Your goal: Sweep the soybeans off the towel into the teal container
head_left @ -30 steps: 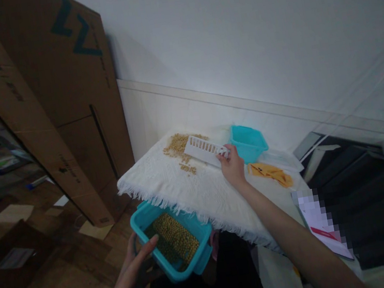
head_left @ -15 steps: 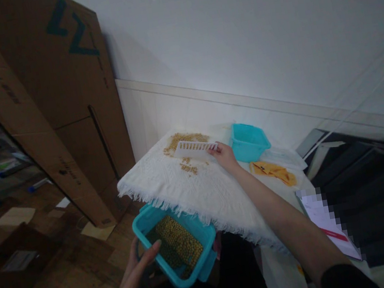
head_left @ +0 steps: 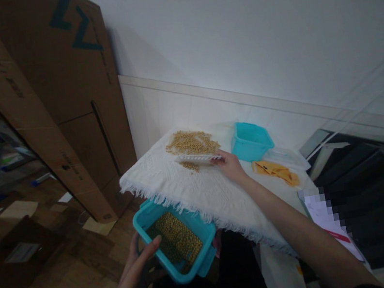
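Observation:
My left hand (head_left: 141, 254) grips the near-left rim of a turquoise plastic tub (head_left: 175, 278), thumb over the edge. Dry yellowish beans (head_left: 181, 236), like soybeans, lie in the tub, which sits just below the fringed edge of a white cloth (head_left: 169, 182). My right hand (head_left: 229, 163) is closed on one end of a white slotted plastic strip (head_left: 198, 157), seen nearly edge-on low over the cloth. Beyond the strip spreads a pile of beans (head_left: 191, 141). A smaller cluster of beans (head_left: 190, 166) lies on its near side.
A second turquoise tub (head_left: 251, 143) stands at the back right of the table. Beside it are a clear lid (head_left: 288, 157), a yellow cloth (head_left: 276, 172) and a clipboard with paper (head_left: 328, 219). A large cardboard box (head_left: 69, 95) rises at the left, against the wall.
The white strip has tipped from showing its broad slotted face to nearly edge-on and moved slightly nearer me. More of the far bean pile shows. My left hand still holds the tub.

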`<move>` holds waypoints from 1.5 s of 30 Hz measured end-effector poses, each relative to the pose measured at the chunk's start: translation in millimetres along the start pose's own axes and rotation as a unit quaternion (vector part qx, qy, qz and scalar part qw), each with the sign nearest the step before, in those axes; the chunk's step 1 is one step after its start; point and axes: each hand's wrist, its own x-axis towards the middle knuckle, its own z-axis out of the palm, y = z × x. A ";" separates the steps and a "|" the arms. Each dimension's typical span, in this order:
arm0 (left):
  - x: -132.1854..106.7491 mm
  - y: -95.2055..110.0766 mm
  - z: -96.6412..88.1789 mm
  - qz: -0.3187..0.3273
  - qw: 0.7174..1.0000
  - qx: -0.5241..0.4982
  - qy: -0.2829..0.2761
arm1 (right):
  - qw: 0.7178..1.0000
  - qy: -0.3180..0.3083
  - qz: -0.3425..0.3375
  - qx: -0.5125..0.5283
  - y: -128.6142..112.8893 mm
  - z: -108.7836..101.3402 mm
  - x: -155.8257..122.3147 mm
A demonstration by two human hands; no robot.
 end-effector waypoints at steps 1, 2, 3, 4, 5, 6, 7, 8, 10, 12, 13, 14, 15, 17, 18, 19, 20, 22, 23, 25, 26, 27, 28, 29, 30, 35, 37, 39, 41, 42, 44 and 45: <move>-0.4 0.3 -0.1 0.000 1.000 -0.002 0.000 | 1.000 -0.003 -0.004 0.001 -1.8 -1.9 -4.0; -0.8 0.6 -0.1 0.001 1.000 -0.003 0.000 | 1.000 -0.005 -0.009 0.002 -3.7 -4.0 -7.9; -1.0 1.0 -0.1 0.002 1.000 -0.004 0.001 | 1.000 -0.007 -0.014 0.001 -5.5 -6.3 -11.6; -1.2 1.4 -0.1 0.004 1.000 -0.003 0.001 | 1.000 -0.008 -0.017 -0.001 -7.3 -8.7 -15.3; -1.2 1.9 -0.1 0.007 1.000 -0.002 0.001 | 1.000 -0.010 -0.019 -0.004 -9.1 -11.0 -19.1; -1.2 2.3 -0.2 0.008 1.000 -0.001 0.001 | 1.000 -0.011 -0.020 -0.006 -10.8 -13.2 -22.8; -1.1 2.7 -0.2 0.009 1.000 -0.001 0.002 | 1.000 -0.013 -0.020 -0.008 -12.4 -15.3 -26.5; -1.0 3.1 -0.3 0.008 1.000 -0.001 0.005 | 1.000 -0.017 -0.019 -0.009 -13.8 -17.2 -30.0; -1.0 3.5 -0.3 0.007 1.000 -0.001 0.012 | 0.999 -0.026 -0.015 -0.014 -16.3 -20.5 -36.2; -1.5 3.3 -0.1 0.012 1.000 0.003 0.013 | 0.999 -0.029 -0.015 -0.014 -18.5 -23.5 -40.0; -1.8 3.0 0.2 0.015 1.000 0.006 0.014 | 1.000 -0.025 -0.015 -0.012 -19.8 -25.0 -40.6; -2.2 2.7 0.5 0.019 1.000 0.007 0.014 | 1.000 -0.016 -0.016 -0.009 -21.5 -26.4 -40.1; -2.6 2.3 0.9 0.022 1.000 0.008 0.015 | 1.000 -0.004 -0.013 -0.008 -23.8 -27.7 -38.6; -2.9 1.6 1.5 0.024 1.000 0.009 0.017 | 1.000 0.030 0.003 -0.009 -30.8 -28.4 -32.9; -2.8 1.4 1.7 0.023 1.000 0.009 0.017 | 0.999 0.047 0.015 -0.003 -35.5 -27.2 -29.4; -2.6 1.3 1.9 0.021 1.000 0.008 0.016 | 0.998 0.060 0.027 0.013 -41.0 -24.4 -25.7; -2.2 1.4 1.9 0.019 1.000 0.006 0.015 | 0.996 0.067 0.036 0.041 -47.1 -19.8 -22.4; -1.2 1.8 1.8 0.012 1.000 0.003 0.015 | 0.989 0.055 0.049 0.130 -59.5 -5.6 -17.6; -0.7 2.0 1.7 0.009 1.000 0.001 0.013 | 0.983 0.041 0.064 0.166 -65.1 3.4 -16.5; 0.0 2.4 1.7 0.004 1.000 0.000 0.009 | 0.974 0.020 0.110 0.197 -73.5 22.3 -16.7; 0.2 2.6 1.7 0.003 1.000 0.001 0.009 | 0.971 0.018 0.131 0.200 -75.9 30.9 -17.9; 0.3 2.7 1.8 0.003 1.000 0.003 0.009 | 0.968 0.022 0.151 0.200 -77.0 37.9 -19.6; 0.4 2.8 1.8 0.003 1.000 0.005 0.010 | 0.965 0.025 0.169 0.197 -76.9 43.0 -21.7; 0.4 2.9 1.8 0.003 1.000 0.008 0.013 | 0.963 0.029 0.185 0.192 -75.6 45.8 -23.9; 0.6 2.8 1.6 0.003 1.000 0.010 0.017 | 0.962 0.035 0.198 0.185 -73.5 46.5 -26.2; 2.9 1.2 -0.5 -0.002 1.000 0.005 0.020 | 0.947 0.075 0.258 0.174 -59.4 26.6 -35.8; 3.6 0.4 -1.6 -0.002 1.000 0.003 0.016 | 0.936 0.085 0.282 0.193 -55.3 14.4 -39.8; 3.3 0.2 -2.3 -0.003 1.000 0.000 0.016 | 0.923 0.093 0.301 0.222 -52.3 2.4 -44.4; 2.2 0.7 -2.7 -0.006 1.000 -0.003 0.019 | 0.911 0.100 0.316 0.246 -49.7 -8.9 -49.8; 1.6 1.1 -2.9 -0.008 1.000 -0.006 0.020 | 0.905 0.104 0.324 0.254 -48.4 -14.4 -52.6; 0.6 1.9 -3.4 -0.011 1.000 -0.008 0.019 | 0.896 0.107 0.340 0.265 -45.6 -25.5 -58.2; 0.5 2.1 -3.7 -0.013 1.000 -0.007 0.018 | 0.892 0.105 0.346 0.270 -44.2 -31.3 -60.8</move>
